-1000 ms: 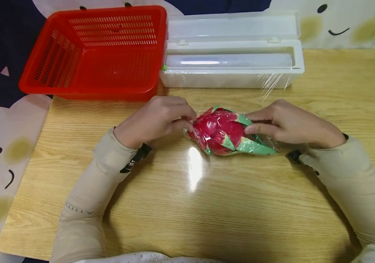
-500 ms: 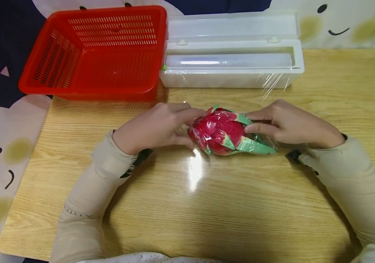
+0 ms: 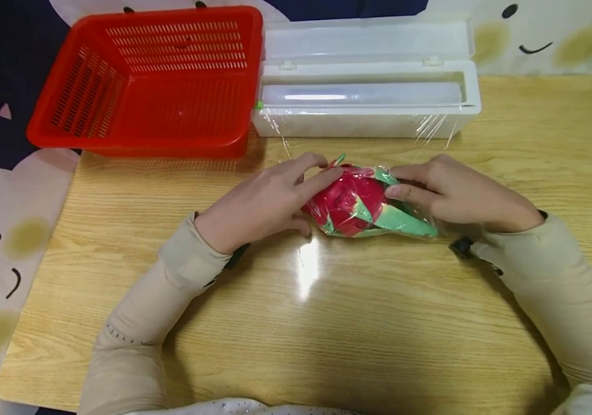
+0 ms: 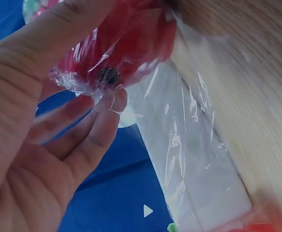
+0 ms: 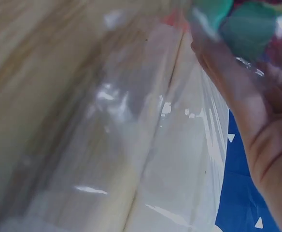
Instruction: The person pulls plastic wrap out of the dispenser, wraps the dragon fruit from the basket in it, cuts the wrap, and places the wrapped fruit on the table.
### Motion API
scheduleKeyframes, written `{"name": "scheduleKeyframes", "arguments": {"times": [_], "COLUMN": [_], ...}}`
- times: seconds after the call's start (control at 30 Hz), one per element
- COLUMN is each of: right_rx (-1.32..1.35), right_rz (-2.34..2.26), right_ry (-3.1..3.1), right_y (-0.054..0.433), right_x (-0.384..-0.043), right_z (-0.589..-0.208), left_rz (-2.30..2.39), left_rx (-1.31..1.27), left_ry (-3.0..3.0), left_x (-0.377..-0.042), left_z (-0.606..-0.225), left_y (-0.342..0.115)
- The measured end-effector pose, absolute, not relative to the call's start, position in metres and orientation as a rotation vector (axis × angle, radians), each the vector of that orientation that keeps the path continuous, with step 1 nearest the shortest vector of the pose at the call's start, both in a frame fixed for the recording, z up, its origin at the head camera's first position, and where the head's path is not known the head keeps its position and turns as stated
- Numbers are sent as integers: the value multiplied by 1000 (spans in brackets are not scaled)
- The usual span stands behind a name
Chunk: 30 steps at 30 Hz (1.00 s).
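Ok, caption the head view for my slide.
A person's left grip and right grip on a film-covered dragon fruit, red basket and open white box beyond.

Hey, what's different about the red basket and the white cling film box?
The red basket has slotted walls, while the white cling film box has a solid front. The basket is broad, whereas the box is long and narrow. The box has a hinged lid, swung open; the basket shows none. Both are open at the top.
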State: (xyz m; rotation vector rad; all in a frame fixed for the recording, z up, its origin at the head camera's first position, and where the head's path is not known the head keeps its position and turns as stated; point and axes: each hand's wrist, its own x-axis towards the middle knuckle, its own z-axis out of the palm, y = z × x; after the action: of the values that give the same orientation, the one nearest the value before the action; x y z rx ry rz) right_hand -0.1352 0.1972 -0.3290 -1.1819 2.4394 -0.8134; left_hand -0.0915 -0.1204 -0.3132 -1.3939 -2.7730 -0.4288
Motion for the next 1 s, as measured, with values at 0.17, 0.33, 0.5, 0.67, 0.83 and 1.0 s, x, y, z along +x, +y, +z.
{"name": "scheduleKeyframes", "arguments": {"times": [0.17,0.33,0.5,0.67,0.83,1.0], "right_rx": [-1092,-995,-929,-869,-900,-969], "right_rz": [-781,-706,-621,-577,-553,-514], "right_ry": [2438,2471,2575,2668,2865,2972], "right_y": [196,199,208,211,209,199], "right_x": [-134,-130,-128,-126,-118,-100], "right_z": [-324,-317,-307,-298,-290,-285], "left_rz": [-503,-520,-536,-543,-534,-543], "left_rx": [-1391,-1361,-1358,-1350,-1338,-1348], "left_ry": [-2762,-2804,-2830,-2843,-2858,-2850], "left_x": [-95,-100,-104,-105,-105,-106], "left_z": [-315,-316,-317,-318,-318,-318], "left_y": [-122,-126,-129,-131,-132,-131]}}
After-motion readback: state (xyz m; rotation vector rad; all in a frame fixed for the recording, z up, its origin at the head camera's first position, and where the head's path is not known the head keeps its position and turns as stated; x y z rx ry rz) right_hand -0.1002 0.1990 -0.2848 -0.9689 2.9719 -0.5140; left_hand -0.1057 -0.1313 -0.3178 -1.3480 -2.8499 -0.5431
